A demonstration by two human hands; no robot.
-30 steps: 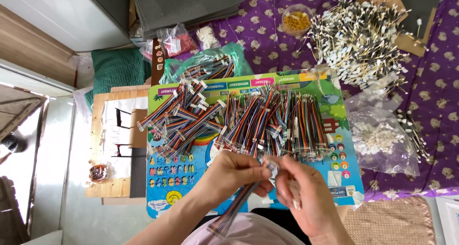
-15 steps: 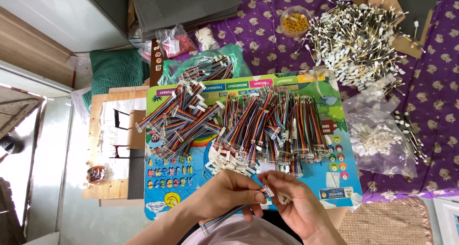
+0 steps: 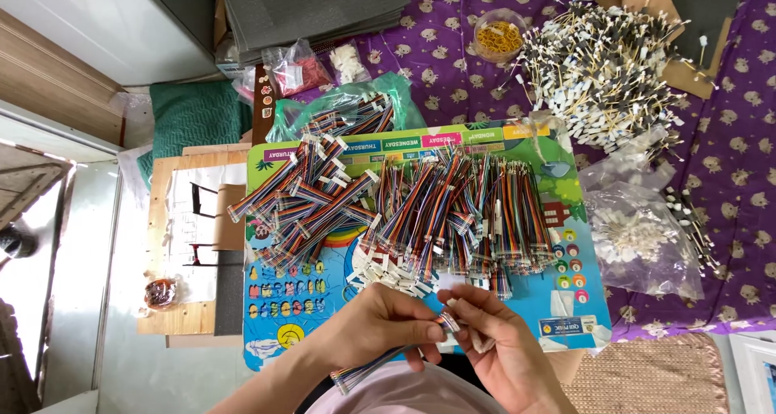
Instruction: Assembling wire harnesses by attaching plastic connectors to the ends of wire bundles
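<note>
- Nearest, the left hand (image 3: pixel 380 329) is pinched shut on a rainbow ribbon cable (image 3: pixel 368 368), whose loose end trails toward the body.
- The right hand (image 3: pixel 505 349) has closed in since a moment ago (it was slightly apart then); its fingertips (image 3: pixel 461 307) now grip the cable's white connector (image 3: pixel 449 322), so the work sits at that end.
- Both wrists angle inward, palms facing.
- Farther, the colourful board (image 3: pixel 566 309) carries the cable pile (image 3: pixel 453 212).
- Far right, a heap of black-and-white wires (image 3: pixel 602 66) lies on the purple cloth (image 3: pixel 744 179).
</note>
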